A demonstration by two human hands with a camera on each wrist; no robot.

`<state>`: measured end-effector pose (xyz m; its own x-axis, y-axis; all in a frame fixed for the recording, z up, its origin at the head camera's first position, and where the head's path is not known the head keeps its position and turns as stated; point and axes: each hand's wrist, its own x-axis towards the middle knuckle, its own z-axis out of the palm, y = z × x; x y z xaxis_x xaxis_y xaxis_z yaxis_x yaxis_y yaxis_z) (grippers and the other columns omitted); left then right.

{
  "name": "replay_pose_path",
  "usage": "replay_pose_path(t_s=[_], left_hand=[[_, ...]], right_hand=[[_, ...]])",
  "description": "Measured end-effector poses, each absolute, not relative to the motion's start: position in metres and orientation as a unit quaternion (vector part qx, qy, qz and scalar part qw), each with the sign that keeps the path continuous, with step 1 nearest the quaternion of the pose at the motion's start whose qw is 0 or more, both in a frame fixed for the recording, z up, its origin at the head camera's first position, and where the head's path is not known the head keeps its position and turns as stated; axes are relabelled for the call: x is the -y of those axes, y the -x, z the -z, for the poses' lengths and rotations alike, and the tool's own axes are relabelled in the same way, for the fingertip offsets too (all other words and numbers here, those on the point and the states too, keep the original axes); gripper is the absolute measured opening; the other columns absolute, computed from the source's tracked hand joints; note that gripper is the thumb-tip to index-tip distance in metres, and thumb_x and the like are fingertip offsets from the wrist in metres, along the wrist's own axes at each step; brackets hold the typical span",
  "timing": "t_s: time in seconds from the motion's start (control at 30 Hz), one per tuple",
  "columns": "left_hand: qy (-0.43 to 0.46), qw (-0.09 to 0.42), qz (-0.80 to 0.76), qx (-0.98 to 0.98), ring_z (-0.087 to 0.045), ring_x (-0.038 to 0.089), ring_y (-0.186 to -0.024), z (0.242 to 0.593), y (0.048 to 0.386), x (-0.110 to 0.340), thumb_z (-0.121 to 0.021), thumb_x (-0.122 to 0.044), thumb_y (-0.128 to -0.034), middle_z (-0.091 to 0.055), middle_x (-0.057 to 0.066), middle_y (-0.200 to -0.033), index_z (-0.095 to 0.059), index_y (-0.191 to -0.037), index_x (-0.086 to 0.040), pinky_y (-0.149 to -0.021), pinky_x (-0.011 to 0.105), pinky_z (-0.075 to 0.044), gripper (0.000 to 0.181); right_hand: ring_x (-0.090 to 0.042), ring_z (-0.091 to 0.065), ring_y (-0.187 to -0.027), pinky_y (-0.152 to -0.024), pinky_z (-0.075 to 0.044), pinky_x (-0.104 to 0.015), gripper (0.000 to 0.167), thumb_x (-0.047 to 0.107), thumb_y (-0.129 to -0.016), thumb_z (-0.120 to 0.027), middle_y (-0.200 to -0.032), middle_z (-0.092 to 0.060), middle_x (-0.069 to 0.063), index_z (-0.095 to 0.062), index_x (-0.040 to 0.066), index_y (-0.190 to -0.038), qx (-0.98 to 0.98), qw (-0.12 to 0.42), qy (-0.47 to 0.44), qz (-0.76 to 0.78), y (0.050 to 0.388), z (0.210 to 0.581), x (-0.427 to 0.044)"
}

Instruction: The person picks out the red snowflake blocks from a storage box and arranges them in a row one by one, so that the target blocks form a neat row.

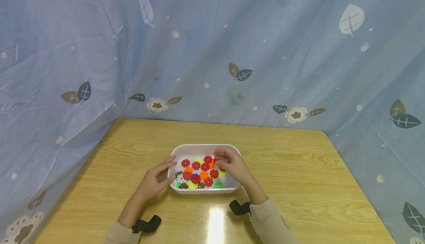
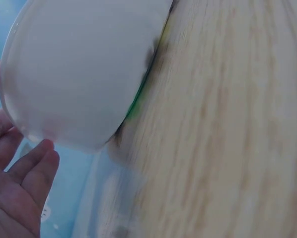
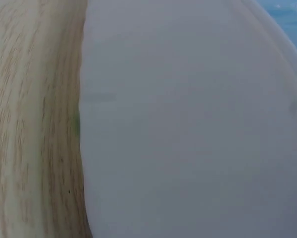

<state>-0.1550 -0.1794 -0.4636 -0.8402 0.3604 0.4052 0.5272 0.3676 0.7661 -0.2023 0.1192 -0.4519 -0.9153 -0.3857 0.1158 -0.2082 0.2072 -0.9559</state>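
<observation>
Discs [image 1: 196,165] with notched edges, many of them red, lie in a white tray [image 1: 206,191] on the wooden table [image 1: 299,177] in the head view. My left hand [image 1: 151,182] is at the tray's left rim, thumb and fingers spread apart; my right hand [image 1: 235,165] bends over the discs at the right, and I cannot tell whether it pinches one. In the left wrist view, my fingertips [image 2: 47,145] rest against the tray's edge. In the right wrist view, the tray's pale wall rises beside the wood grain.

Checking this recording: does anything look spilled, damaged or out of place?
Nothing stands out. The white tray sits upright on the table, with no visible cracks. The colored discs lie loosely jumbled inside it, and none show spilled onto the tabletop.
</observation>
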Motion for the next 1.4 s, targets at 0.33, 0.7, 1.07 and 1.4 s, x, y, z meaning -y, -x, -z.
replay_pose_path(t_s=[0.33, 0.7, 1.07, 1.4], left_hand=[[0.268, 0.093, 0.497, 0.82, -0.039, 0.05, -0.126, 0.466, 0.156, 0.18, -0.068, 0.005, -0.081, -0.047, 0.028, -0.138, -0.06, -0.12, 0.005, -0.104, 0.009, -0.03, 0.04], [0.269, 0.094, 0.495, 0.821, -0.04, 0.045, -0.128, 0.467, 0.156, 0.181, -0.067, 0.006, -0.081, -0.048, 0.027, -0.138, -0.06, -0.121, 0.004, -0.105, 0.008, -0.029, 0.04], [0.267, 0.088, 0.495, 0.822, -0.039, 0.047, -0.128, 0.467, 0.155, 0.181, -0.067, 0.005, -0.0813, -0.048, 0.026, -0.138, -0.06, -0.121, 0.004, -0.105, 0.009, -0.03, 0.04], [0.268, 0.09, 0.499, 0.819, -0.039, 0.046, -0.128, 0.468, 0.155, 0.181, -0.067, 0.006, -0.0809, -0.048, 0.027, -0.138, -0.059, -0.121, 0.004, -0.105, 0.008, -0.029, 0.041]], right_hand=[[-0.04, -0.059, -0.108, -0.091, -0.054, -0.039, 0.034, -0.001, -0.088, -0.06, -0.118, -0.06, -0.027, -0.054, -0.009, -0.12, -0.812, 0.115, 0.196, 0.537, 0.21, 0.463, -0.112], [-0.029, -0.063, -0.096, -0.083, -0.056, -0.035, 0.026, -0.007, -0.083, -0.062, -0.105, -0.065, -0.019, -0.06, -0.007, -0.109, -0.858, 0.131, 0.179, 0.463, 0.212, 0.465, -0.104], [-0.023, -0.062, -0.095, -0.088, -0.054, -0.038, 0.028, -0.001, -0.079, -0.071, -0.103, -0.067, -0.009, -0.063, 0.0, -0.106, -0.906, 0.131, 0.175, 0.361, 0.21, 0.468, -0.099], [-0.017, -0.058, -0.084, -0.08, -0.053, -0.032, 0.028, -0.003, -0.072, -0.076, -0.091, -0.06, -0.005, -0.066, 0.002, -0.097, -0.932, 0.101, 0.202, 0.285, 0.21, 0.469, -0.095]])
